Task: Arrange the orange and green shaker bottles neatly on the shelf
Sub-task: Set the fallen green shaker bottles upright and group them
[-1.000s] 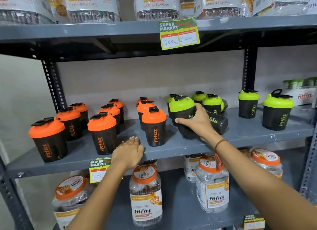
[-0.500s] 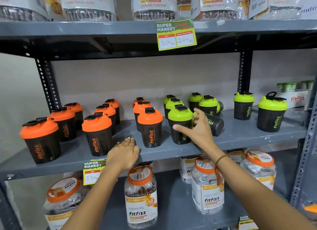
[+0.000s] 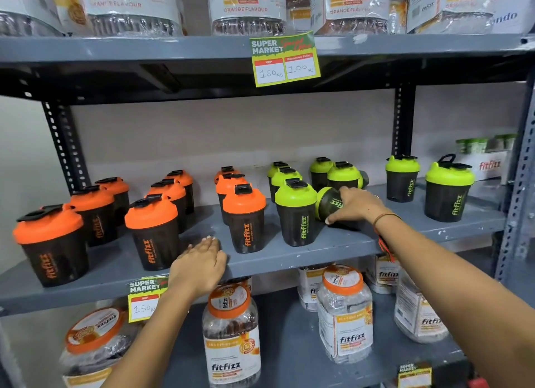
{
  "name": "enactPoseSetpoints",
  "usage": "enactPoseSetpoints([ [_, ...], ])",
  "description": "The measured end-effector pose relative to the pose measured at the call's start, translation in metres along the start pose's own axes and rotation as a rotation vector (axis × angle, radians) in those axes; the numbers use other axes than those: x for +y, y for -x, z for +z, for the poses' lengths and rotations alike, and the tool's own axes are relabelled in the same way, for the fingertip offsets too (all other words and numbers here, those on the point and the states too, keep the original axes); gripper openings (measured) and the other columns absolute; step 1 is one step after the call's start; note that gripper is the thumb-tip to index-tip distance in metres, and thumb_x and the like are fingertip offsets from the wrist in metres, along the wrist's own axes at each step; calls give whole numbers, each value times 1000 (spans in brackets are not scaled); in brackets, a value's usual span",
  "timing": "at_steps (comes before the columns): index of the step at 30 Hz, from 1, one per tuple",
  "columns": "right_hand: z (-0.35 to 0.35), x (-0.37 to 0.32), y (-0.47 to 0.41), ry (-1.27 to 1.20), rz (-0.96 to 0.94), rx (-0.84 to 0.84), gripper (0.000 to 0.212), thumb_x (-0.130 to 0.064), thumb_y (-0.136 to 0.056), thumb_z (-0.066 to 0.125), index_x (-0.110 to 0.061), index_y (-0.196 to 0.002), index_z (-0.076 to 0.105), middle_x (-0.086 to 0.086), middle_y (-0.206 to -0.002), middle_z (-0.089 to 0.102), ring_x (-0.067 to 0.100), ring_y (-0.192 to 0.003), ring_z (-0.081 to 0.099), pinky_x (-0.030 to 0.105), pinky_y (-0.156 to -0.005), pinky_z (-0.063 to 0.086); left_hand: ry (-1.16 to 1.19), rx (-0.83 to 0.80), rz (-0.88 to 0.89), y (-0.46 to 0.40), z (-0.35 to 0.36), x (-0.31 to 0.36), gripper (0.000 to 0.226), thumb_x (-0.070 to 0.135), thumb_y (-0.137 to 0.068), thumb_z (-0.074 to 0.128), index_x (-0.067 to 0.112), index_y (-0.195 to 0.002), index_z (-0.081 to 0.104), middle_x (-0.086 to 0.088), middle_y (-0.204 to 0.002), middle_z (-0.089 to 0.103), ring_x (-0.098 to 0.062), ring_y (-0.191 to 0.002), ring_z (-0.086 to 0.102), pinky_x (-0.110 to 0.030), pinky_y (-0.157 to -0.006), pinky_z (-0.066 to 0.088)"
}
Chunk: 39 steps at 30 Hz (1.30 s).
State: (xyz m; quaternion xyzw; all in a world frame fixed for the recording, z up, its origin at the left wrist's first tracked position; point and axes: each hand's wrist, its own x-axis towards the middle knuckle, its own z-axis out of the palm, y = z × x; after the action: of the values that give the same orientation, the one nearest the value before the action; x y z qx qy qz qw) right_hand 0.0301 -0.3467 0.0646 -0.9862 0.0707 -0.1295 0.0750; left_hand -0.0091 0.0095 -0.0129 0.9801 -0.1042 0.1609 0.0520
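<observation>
Black shakers with orange lids stand in rows on the left of the grey middle shelf [image 3: 341, 243], the nearest row ending with an orange shaker [image 3: 244, 218]. Green-lidded shakers stand to the right, a front green shaker [image 3: 296, 212] upright beside it. One green shaker [image 3: 330, 204] lies on its side, lid pointing left, and my right hand [image 3: 357, 204] is closed around its black body. My left hand [image 3: 199, 264] rests flat, palm down, on the shelf's front edge between the orange rows, holding nothing. Two more green shakers [image 3: 447, 188] stand apart at the far right.
Large clear Fitfizz jars [image 3: 231, 329] fill the shelf below, and more jars [image 3: 246, 8] line the shelf above. Price tags [image 3: 285, 59] hang on the shelf edges. A white Fitfizz box [image 3: 489, 164] sits at the far right back. Perforated uprights [image 3: 402, 118] frame the bay.
My right hand let go of the upright front green shaker, moved right and closed on the green shaker lying on its side. My left hand stayed on the shelf edge.
</observation>
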Motion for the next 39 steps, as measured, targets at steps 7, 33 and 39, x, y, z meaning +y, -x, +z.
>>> enactPoseSetpoints([
  [7,9,9,3,-244,15,216,84,-60,-62,76,-12,-127,54,12,-122,65,34,-111,60,40,-84,50,-6,7,-1,0,1,0,56,39,-100,20,12,-149,27,-7,-157,24,-17,-144,22,-35,-117,17],
  [33,46,35,31,-848,157,542,87,-51,-60,87,-15,-118,32,10,-125,54,34,-115,56,46,-94,47,-28,41,-29,2,1,2,55,37,-99,20,11,-147,30,-8,-156,28,-17,-143,25,-35,-116,19],
  [39,42,37,36,-1018,105,532,113,-55,-60,87,-24,-145,19,12,-144,42,26,-132,44,38,-106,38,278,392,-119,17,1,14,53,37,-101,22,14,-149,24,-3,-157,24,-12,-144,21,-34,-114,22],
])
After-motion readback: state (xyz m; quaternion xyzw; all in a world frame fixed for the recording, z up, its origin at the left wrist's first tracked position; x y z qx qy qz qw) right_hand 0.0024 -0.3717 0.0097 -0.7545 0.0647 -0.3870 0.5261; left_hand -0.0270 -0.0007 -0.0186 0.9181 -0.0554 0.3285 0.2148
